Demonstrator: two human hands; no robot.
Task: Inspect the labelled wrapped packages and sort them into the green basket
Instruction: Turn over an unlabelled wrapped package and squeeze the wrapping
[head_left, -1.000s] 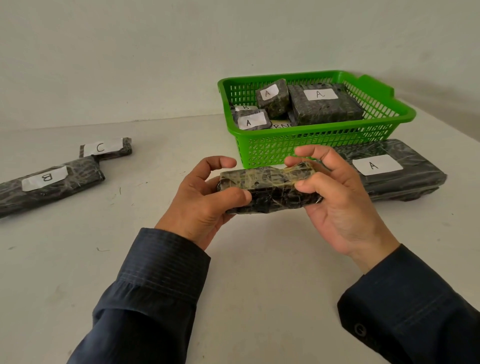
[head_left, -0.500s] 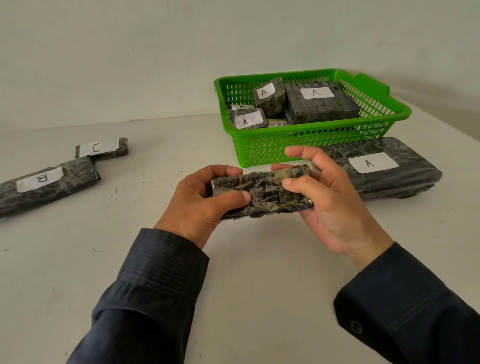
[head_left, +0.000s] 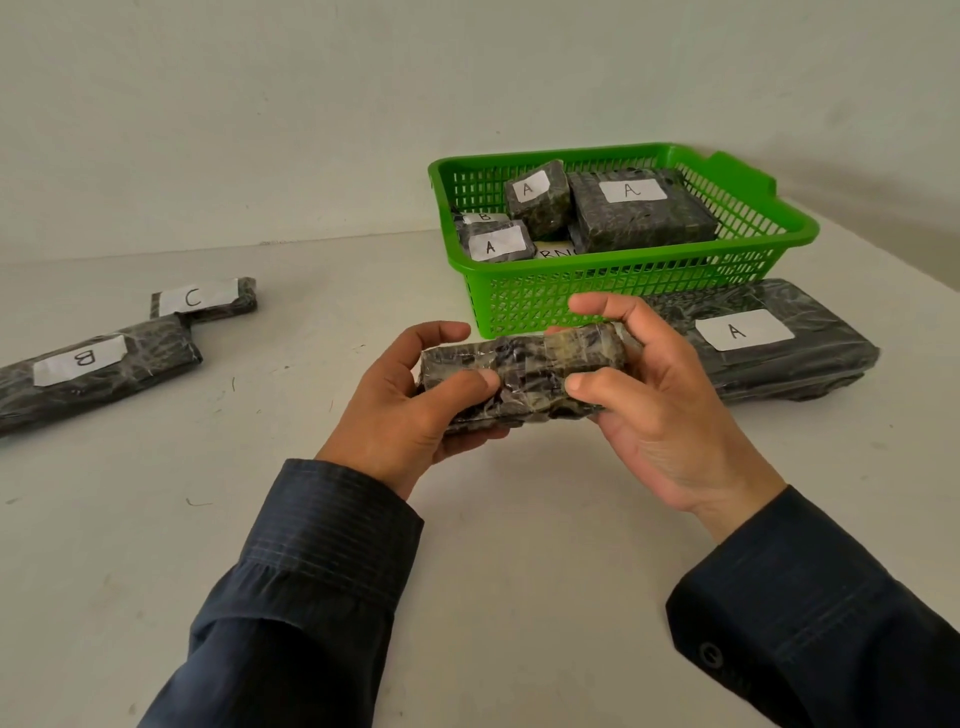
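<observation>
Head view, left hand: curls round the 9 o'clock end of the held package.
Right hand: grips its 3 o'clock end.
Held package: above the surface, no label showing; green basket just behind, at 12 o'clock.
Doing it well: roll it slowly, both ends supported, until a label faces up.
</observation>
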